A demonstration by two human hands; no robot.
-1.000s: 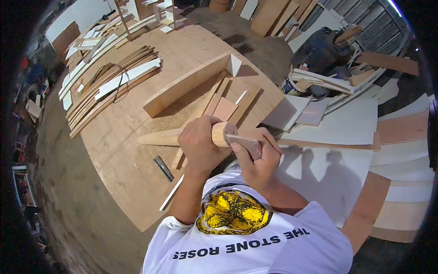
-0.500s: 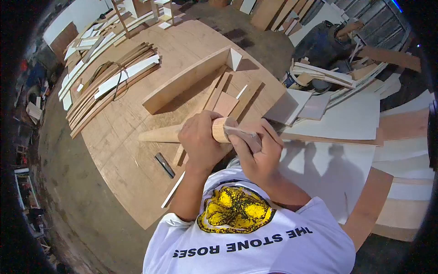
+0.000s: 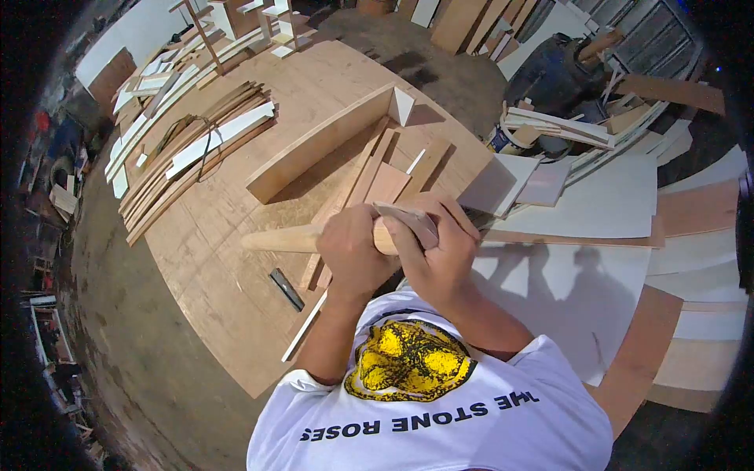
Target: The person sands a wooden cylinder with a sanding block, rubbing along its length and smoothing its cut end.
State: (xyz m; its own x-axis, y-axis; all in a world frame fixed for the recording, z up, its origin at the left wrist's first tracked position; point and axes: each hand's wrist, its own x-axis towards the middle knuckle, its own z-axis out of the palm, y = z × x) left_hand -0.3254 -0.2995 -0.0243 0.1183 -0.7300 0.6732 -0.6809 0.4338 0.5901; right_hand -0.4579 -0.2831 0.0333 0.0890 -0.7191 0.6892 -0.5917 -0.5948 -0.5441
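My left hand [image 3: 352,247] is closed around a tapered round wooden leg [image 3: 281,239], whose narrow end points left over the tabletop. At the thick end, my right hand [image 3: 441,255] pinches a folded piece of sandpaper [image 3: 422,223] between thumb and fingers. The sandpaper lies over the rim of that end, which is largely covered by it. Below the leg, a small dark oblong tool [image 3: 286,290] rests on the plywood; its kind is unclear.
The plywood tabletop [image 3: 204,290] carries an L-shaped board assembly [image 3: 322,145], wooden strips [image 3: 428,166] beside it and a bundle of long strips [image 3: 192,153] at far left. White panels [image 3: 565,298] stand on the right, near a dark barrel [image 3: 546,71] and a bucket [image 3: 506,141].
My right hand has moved slightly left and up, bringing the sandpaper from the side of the leg's thick end over its top edge. My left hand keeps its grip, shifted a little right.
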